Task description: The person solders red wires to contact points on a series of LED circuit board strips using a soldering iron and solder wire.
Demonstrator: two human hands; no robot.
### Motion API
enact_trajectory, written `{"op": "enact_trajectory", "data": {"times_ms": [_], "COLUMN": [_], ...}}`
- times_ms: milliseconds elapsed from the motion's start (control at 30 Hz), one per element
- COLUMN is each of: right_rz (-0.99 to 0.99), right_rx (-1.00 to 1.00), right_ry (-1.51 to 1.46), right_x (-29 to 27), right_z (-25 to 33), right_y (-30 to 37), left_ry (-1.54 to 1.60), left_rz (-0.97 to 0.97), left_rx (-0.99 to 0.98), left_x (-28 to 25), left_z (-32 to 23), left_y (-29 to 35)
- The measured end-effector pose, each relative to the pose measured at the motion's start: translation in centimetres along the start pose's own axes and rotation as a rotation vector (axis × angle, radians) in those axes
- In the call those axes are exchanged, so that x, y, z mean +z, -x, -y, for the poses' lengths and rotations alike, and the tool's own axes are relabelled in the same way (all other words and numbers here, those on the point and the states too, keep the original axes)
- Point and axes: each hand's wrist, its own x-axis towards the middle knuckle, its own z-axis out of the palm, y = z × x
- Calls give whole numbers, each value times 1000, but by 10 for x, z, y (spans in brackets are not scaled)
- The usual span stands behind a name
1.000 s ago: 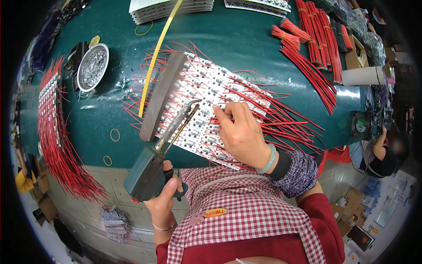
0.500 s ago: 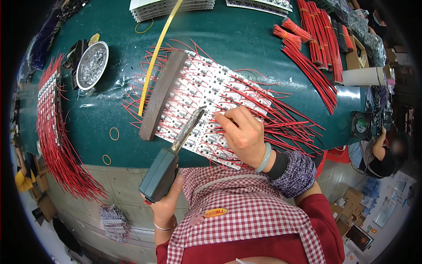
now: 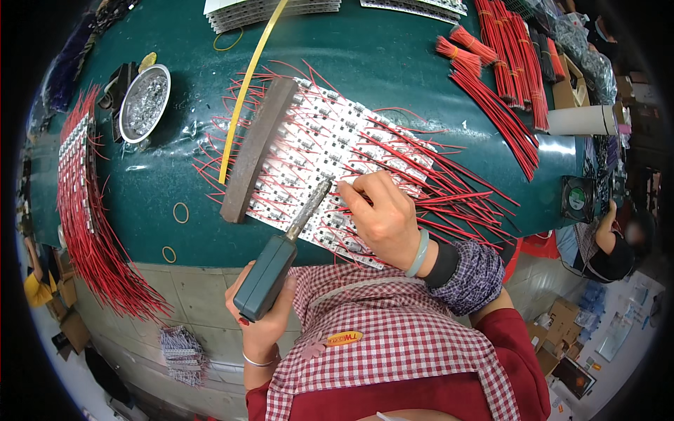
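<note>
My left hand [image 3: 270, 324] is wrapped round the dark green handle of a soldering iron [image 3: 269, 272], its metal tip angled up over a white circuit board panel [image 3: 335, 133]. The tip almost meets the fingertips of my right hand [image 3: 385, 219], which are pinched together just above the board. A thin red wire seems to be between them, mostly hidden by the fingers. Rows of small components cover the panel, and red wires [image 3: 467, 193] fan out past its right side. A brown bar [image 3: 258, 154] lies across the panel's left part.
A bowl of silvery bits [image 3: 145, 105] stands at the left, beyond a wired stack of boards [image 3: 76, 168]. A yellow strip [image 3: 247, 88] slants down beside the bar. Bundled red wires [image 3: 509, 59] lie far right, near a small fan [image 3: 578, 199]. White panels [image 3: 274, 12] are stacked at the back.
The soldering iron has shifted a little right and down, its tip now closer to my right fingertips. My right hand has moved slightly left.
</note>
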Motion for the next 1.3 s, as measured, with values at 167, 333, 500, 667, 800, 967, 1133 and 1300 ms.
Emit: {"op": "enact_trajectory", "data": {"times_ms": [167,333,500,667,800,967,1133,1300], "right_rz": [7,20,33,43,48,54,57,41], "right_rx": [-21,-27,-31,-40,-39,-34,-39,-52], "right_ry": [16,30,45,61,57,62,67,62], "right_x": [-1,-1,-2,-2,-2,-3,-2,-2], "right_z": [0,1,2,1,1,2,2,2], "right_y": [0,-1,-1,-1,-1,-1,0,-1], "left_ry": [-9,-98,-186,-172,-197,-73,-42,-24], "left_rz": [45,74,85,54,95,12,4,19], "left_rx": [-43,89,155,223,161,30,88,51], "left_x": [-2,-3,-1,2,-8,-11,-6,-2], "left_z": [-1,-6,-9,-8,-2,8,8,2], "left_y": [-1,-7,-9,-10,-3,10,6,1]}}
